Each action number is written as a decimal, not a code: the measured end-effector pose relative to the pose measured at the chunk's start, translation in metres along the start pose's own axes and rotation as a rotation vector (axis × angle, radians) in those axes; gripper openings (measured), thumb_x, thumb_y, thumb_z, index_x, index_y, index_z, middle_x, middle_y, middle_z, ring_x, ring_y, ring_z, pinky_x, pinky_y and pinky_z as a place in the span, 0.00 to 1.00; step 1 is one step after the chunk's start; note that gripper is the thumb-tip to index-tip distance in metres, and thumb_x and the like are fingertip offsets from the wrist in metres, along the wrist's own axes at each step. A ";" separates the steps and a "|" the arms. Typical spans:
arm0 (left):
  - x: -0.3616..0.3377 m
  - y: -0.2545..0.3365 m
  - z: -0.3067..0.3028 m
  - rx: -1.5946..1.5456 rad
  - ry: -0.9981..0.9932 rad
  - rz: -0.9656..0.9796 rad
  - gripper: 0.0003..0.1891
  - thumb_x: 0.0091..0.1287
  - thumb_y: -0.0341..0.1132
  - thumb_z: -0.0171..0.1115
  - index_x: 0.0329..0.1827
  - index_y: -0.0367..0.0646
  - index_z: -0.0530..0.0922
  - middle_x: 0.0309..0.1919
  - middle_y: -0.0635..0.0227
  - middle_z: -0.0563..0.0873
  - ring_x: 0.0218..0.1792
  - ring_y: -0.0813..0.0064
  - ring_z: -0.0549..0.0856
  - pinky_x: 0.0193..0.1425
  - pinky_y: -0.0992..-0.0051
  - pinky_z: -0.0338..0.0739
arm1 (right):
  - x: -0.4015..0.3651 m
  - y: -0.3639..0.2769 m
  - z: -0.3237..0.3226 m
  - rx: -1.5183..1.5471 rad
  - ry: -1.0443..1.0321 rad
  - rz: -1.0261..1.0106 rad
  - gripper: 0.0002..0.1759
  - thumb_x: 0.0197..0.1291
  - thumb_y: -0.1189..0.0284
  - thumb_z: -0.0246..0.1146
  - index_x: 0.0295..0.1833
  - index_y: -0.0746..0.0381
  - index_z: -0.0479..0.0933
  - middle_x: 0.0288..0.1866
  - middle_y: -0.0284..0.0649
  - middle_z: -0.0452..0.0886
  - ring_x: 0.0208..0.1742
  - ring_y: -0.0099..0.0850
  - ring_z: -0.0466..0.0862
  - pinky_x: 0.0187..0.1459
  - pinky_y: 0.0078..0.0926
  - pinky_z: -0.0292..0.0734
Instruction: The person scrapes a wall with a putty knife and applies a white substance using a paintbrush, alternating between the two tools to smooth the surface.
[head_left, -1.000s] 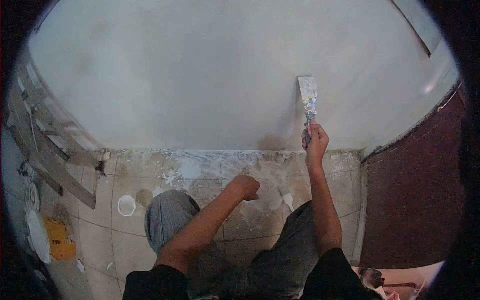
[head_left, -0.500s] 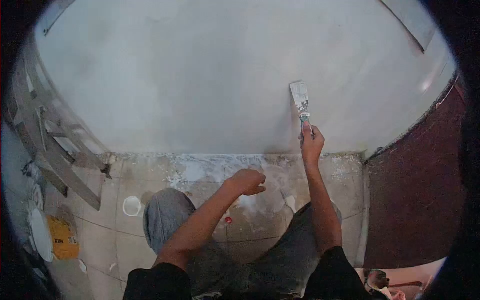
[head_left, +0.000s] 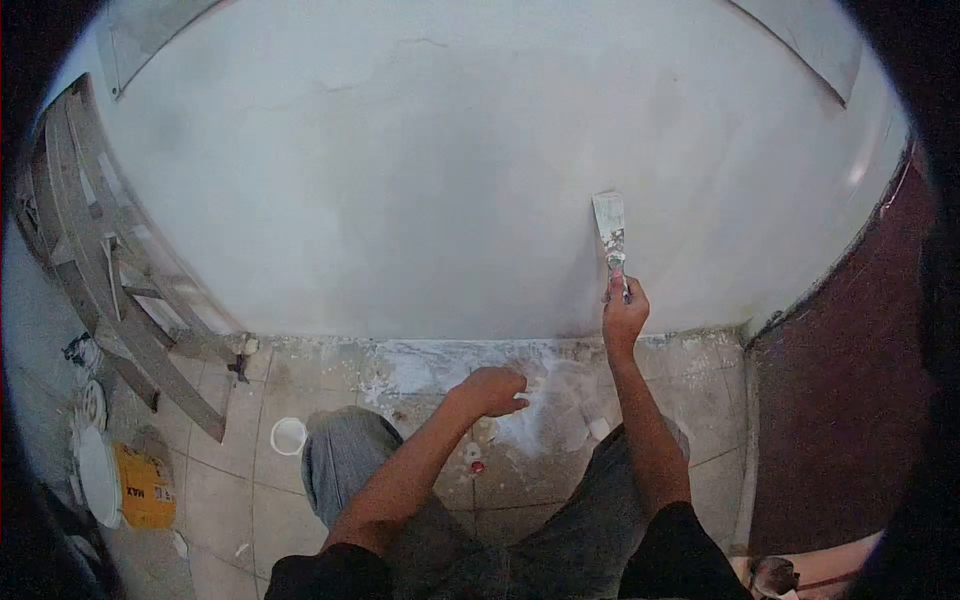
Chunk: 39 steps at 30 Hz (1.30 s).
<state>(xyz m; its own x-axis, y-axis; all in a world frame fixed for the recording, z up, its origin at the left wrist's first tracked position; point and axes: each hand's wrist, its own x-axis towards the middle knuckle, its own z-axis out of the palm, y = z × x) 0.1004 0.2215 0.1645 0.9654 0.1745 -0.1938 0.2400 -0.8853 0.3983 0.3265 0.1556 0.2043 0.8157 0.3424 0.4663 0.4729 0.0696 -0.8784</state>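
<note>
My right hand is wrapped round the handle of a putty knife, whose whitish blade points up against the pale wall. Lower and to the left, my left hand hovers over the floor between my knees, its fingers curled. Whether anything is inside those fingers I cannot make out. White powder and smears cover the floor tiles along the foot of the wall. A small red object lies on the tiles below my left hand.
A wooden ladder leans at the left. Near my left knee is a round white lid or cup. A yellow and white bucket lies at the lower left. A dark red panel stands at the right.
The whole view has shifted, so wall and floor sit lower in the frame. The putty knife stays in my right hand near the same part of the wall.
</note>
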 end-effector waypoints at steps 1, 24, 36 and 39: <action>-0.001 0.001 -0.002 -0.020 -0.016 -0.020 0.19 0.61 0.46 0.59 0.40 0.36 0.78 0.36 0.52 0.83 0.42 0.54 0.82 0.46 0.57 0.76 | -0.001 -0.002 0.000 0.002 0.003 -0.001 0.18 0.64 0.61 0.58 0.33 0.68 0.76 0.19 0.33 0.71 0.22 0.21 0.69 0.26 0.24 0.65; 0.001 0.003 0.001 0.028 -0.101 -0.031 0.22 0.64 0.49 0.55 0.50 0.39 0.76 0.41 0.52 0.82 0.46 0.53 0.81 0.52 0.57 0.74 | -0.010 -0.005 0.009 0.092 0.076 -0.044 0.18 0.64 0.62 0.58 0.30 0.67 0.74 0.17 0.29 0.68 0.20 0.19 0.65 0.22 0.21 0.61; -0.004 -0.002 0.003 0.032 -0.093 -0.027 0.23 0.63 0.50 0.55 0.49 0.38 0.76 0.41 0.51 0.82 0.46 0.52 0.81 0.51 0.56 0.74 | -0.011 -0.007 0.012 -0.026 0.111 -0.105 0.18 0.64 0.61 0.57 0.32 0.68 0.74 0.17 0.31 0.69 0.20 0.19 0.66 0.22 0.22 0.62; -0.003 -0.006 0.013 0.026 -0.024 0.001 0.22 0.63 0.50 0.56 0.48 0.38 0.76 0.40 0.51 0.82 0.44 0.52 0.81 0.50 0.55 0.74 | -0.010 -0.002 0.013 -0.015 0.109 -0.099 0.19 0.64 0.61 0.57 0.32 0.68 0.74 0.17 0.31 0.69 0.20 0.19 0.66 0.22 0.22 0.62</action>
<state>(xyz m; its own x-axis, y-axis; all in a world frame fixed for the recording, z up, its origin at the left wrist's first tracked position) 0.0951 0.2205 0.1507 0.9628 0.1632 -0.2152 0.2358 -0.8966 0.3749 0.3127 0.1638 0.2002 0.7958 0.2305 0.5600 0.5571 0.0839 -0.8262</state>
